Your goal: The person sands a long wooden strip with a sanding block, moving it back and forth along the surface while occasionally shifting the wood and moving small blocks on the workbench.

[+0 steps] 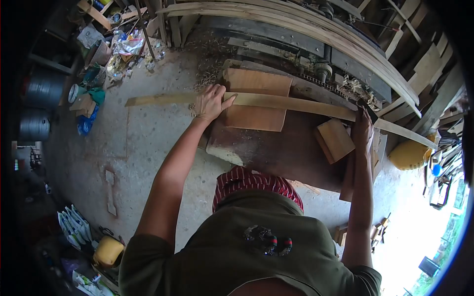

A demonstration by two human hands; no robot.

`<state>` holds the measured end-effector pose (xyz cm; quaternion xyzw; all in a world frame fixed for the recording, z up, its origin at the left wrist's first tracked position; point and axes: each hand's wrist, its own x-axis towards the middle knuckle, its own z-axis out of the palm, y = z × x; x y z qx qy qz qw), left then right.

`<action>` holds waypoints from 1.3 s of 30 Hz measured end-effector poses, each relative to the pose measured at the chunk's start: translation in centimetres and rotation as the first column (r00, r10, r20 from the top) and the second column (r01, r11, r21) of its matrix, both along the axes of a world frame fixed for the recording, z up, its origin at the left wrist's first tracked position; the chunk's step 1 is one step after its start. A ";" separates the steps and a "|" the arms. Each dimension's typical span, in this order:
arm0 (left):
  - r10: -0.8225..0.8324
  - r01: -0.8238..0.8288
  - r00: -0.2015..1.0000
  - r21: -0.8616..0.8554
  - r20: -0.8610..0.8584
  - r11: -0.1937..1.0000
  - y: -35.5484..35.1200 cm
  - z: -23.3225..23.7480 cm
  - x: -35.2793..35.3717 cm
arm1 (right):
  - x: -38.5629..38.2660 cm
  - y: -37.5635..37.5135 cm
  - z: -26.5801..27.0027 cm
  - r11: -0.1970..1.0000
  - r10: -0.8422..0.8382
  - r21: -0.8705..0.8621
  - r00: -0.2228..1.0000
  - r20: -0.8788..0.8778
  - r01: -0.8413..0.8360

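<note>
A long thin wooden strip (296,104) lies across a flat wooden board (256,120) on a dark reddish bench top (276,153). My left hand (211,102) is closed round the strip near the board's left edge, thumb pointing right. Farther right, my right hand (364,126) is closed on a dark tool (368,110) that rests against the strip; the tool's shape is mostly hidden. A short wooden block (335,140) sits on the bench just left of my right forearm.
Long planks (296,22) and a machine with a chain (323,69) run behind the bench. A yellow container (409,155) stands at the right. Blue drums (43,89) and a pile of clutter (126,47) are at the left.
</note>
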<state>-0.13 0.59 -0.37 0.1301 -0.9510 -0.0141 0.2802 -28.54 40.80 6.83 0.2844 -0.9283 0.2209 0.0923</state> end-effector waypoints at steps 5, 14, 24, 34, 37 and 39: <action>0.003 -0.004 0.999 -0.019 -0.040 1.000 0.3 0.4 -0.3 | 7.9 -8.8 -0.5 0.943 0.260 0.259 0.948 -0.184 -0.209; 0.013 -0.014 0.999 0.039 0.035 0.999 0.2 -0.1 0.2 | 7.3 -9.1 -4.4 0.925 0.352 0.246 0.897 -0.269 -0.289; -0.026 0.023 0.997 -0.033 -0.077 0.999 0.2 -0.2 -0.1 | 5.4 -7.1 -7.0 0.894 0.265 -0.365 0.963 -0.036 -0.260; 0.001 -0.002 1.000 -0.009 -0.030 1.000 0.4 0.0 0.0 | -0.4 0.8 -0.7 0.967 0.070 0.255 0.972 -0.226 -0.010; 0.018 -0.018 0.999 -0.019 -0.029 1.000 0.5 0.1 0.1 | -0.6 1.4 0.5 0.950 -0.074 0.285 0.981 -0.182 0.124; 0.017 -0.018 0.999 -0.027 -0.030 0.999 0.4 0.3 -0.2 | -0.2 -0.1 -4.9 0.924 0.213 -0.310 0.975 -0.070 -0.224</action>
